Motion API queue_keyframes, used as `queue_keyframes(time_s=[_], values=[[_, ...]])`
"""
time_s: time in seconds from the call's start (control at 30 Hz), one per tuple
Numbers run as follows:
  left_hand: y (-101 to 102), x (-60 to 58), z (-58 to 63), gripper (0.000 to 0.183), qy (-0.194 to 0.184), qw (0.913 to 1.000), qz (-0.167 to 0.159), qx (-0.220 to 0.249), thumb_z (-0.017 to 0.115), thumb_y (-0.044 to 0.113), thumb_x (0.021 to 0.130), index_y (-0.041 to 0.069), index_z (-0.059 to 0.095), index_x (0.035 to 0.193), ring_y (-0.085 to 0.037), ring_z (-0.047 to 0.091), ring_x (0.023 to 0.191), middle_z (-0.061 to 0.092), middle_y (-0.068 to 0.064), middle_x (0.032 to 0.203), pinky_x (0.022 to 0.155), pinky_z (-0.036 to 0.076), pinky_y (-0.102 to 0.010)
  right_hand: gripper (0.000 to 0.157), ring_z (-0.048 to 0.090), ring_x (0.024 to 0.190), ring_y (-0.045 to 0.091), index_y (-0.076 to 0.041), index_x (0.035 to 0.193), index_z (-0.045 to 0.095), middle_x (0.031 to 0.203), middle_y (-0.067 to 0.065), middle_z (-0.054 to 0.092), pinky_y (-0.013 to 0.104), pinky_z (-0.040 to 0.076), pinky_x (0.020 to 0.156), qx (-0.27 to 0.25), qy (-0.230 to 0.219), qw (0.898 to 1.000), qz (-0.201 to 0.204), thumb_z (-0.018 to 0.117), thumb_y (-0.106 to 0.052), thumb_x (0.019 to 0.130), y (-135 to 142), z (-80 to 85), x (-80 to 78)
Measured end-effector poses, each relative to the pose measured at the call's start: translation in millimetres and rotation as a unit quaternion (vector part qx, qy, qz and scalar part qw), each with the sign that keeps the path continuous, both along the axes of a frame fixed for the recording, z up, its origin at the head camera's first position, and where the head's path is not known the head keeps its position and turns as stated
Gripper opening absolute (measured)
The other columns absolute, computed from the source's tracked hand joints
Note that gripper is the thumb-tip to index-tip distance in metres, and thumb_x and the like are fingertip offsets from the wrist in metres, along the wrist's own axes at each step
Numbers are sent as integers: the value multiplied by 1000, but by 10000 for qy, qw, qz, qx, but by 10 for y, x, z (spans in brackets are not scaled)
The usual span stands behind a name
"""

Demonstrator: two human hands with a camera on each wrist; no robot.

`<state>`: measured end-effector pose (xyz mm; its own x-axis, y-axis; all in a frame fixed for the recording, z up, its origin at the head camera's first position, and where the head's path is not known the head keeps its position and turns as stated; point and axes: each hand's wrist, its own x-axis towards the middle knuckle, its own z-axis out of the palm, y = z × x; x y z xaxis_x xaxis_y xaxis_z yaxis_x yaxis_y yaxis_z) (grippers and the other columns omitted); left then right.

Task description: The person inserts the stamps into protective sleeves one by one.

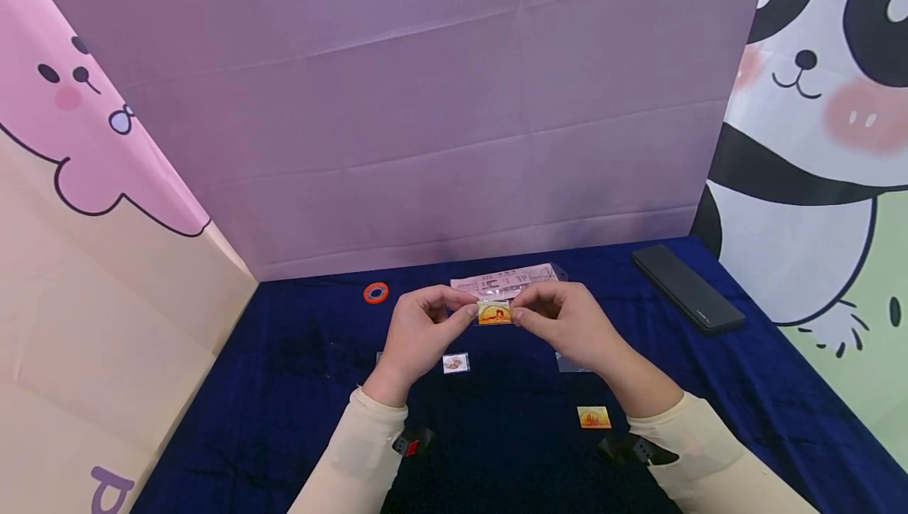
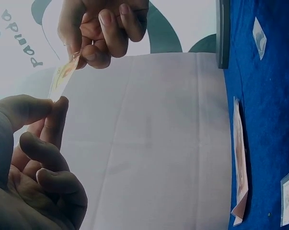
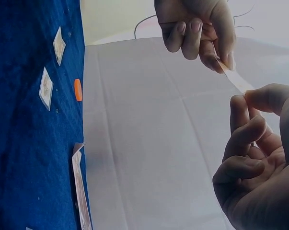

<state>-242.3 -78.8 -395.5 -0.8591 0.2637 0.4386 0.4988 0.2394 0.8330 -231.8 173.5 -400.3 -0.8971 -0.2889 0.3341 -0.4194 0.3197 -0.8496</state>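
I am making the left hand (image 1: pixel 423 331) and the right hand (image 1: pixel 567 322) pinch a small yellow card (image 1: pixel 494 313) by its ends, up between them, while a pink packet (image 1: pixel 500 281) is lying past them and an orange ring (image 1: pixel 368 293) is sitting left of the left hand.

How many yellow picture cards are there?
2: one card pinched by the left hand and right hand, a second card lying on the blue cloth near the right sleeve. More could be hidden.
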Motion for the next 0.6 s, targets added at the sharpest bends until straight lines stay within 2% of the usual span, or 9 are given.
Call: queue_keyframes(time_s=[0.27, 0.6], values=[[-11, -11, -1, 6, 89, 9998, 161, 29, 79, 18, 96, 18, 82, 102, -23, 43, 56, 68, 1, 81, 50, 33, -26, 16, 64, 83, 27, -6, 115, 76, 101, 8, 73, 27, 51, 68, -276, -108, 9995, 108, 70, -12, 102, -15, 32, 11], [11, 4, -4, 5, 70, 9998, 169, -69, 76, 20, 99, 17, 79, 102, -18, 42, 56, 62, 2, 81, 51, 34, -26, 6, 62, 81, 24, -11, 103, 76, 94, 4, 72, 29, 51, 71, -39, -36, 9999, 161, 72, -14, 101, -35, 18, 11]])
